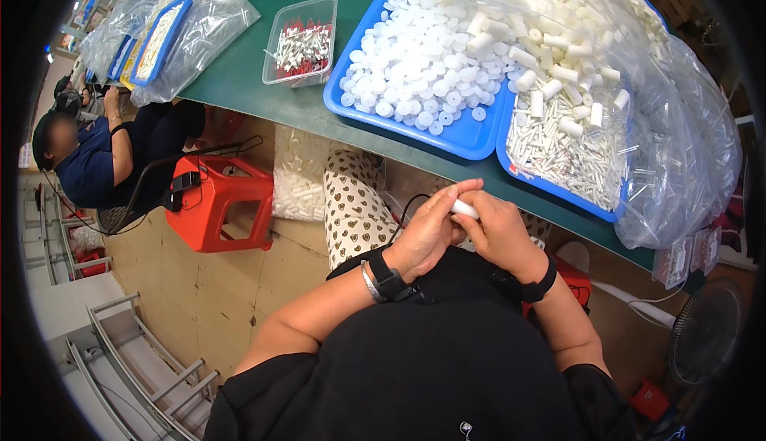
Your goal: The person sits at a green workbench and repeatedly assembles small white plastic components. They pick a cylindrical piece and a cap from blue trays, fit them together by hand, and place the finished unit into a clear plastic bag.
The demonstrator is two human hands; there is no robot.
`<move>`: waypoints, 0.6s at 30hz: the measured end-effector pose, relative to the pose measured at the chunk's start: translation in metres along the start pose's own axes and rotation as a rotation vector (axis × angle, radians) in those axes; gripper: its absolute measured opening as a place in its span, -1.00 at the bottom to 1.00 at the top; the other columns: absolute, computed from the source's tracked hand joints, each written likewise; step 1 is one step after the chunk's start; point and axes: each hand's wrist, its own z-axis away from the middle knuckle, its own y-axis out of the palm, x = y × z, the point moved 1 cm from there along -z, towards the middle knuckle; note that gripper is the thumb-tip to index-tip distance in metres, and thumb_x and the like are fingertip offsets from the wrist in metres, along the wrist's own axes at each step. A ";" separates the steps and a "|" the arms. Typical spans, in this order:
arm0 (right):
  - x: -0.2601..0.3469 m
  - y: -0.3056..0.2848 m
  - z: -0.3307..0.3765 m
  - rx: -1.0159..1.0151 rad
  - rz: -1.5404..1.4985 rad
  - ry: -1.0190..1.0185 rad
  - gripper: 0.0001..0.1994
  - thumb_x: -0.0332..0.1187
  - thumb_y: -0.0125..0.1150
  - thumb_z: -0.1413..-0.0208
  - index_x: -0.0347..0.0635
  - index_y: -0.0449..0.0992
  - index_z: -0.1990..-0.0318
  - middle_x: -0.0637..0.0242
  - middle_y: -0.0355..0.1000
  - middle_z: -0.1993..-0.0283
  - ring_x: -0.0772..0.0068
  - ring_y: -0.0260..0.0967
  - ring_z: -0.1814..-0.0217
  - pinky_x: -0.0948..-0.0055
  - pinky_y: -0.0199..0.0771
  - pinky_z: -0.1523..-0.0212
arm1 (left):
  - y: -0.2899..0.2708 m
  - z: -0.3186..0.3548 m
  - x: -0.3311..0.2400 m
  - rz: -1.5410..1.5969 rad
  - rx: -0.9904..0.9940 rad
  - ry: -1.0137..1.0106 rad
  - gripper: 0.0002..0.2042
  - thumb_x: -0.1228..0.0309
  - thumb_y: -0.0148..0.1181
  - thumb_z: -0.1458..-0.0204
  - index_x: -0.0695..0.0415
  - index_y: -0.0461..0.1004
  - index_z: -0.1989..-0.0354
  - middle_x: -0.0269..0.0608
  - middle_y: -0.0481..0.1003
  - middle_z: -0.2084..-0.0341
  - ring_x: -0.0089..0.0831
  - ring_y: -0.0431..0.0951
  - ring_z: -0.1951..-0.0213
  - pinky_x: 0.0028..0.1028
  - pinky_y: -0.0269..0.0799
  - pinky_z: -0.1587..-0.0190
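Observation:
Above my lap, just short of the table's near edge, my two hands meet around a small white plastic cylinder. Its near end sticks out between the thumbs, while its other end is hidden by fingers. My left hand is closed against it from the left side. From the right, my right hand curls its fingers over it. Closest to the hands is a blue tray holding thin white pin-like pieces and several larger white cylinders on top.
Another blue tray carries a heap of translucent white discs. Left of it stands a clear tub of red and white pieces. Clear bags bulge at the right. A red stool, a seated person and a fan are around me.

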 end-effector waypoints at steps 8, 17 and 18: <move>-0.032 0.019 0.022 0.323 0.131 0.061 -0.77 -0.31 0.18 -0.16 -0.25 0.42 0.13 0.00 0.49 0.31 -0.13 0.47 0.30 0.04 0.46 0.29 | -0.050 -0.010 0.047 0.157 -0.301 -0.451 -0.72 0.22 -0.11 -0.34 0.09 0.34 -0.08 -0.26 0.40 -0.05 -0.39 0.41 -0.11 -0.23 0.31 -0.20; -0.055 0.016 0.022 0.440 0.251 0.429 -0.65 -0.24 0.13 -0.21 -0.25 0.39 -0.06 -0.07 0.51 0.10 -0.15 0.45 0.00 0.07 0.43 0.00 | -0.054 0.001 -0.007 -0.038 -0.401 -0.140 -0.70 0.32 -0.03 -0.31 0.21 0.37 -0.10 -0.15 0.42 -0.08 -0.29 0.47 -0.07 -0.30 0.42 -0.08; -0.050 0.012 0.021 0.370 0.232 0.287 -0.68 -0.26 0.17 -0.17 -0.25 0.44 0.00 -0.05 0.52 0.12 -0.09 0.47 0.03 0.08 0.44 0.02 | -0.047 0.004 -0.018 -0.147 -0.327 -0.078 -0.72 0.32 -0.03 -0.32 0.22 0.39 -0.08 -0.16 0.46 -0.02 -0.34 0.51 0.00 -0.37 0.46 -0.02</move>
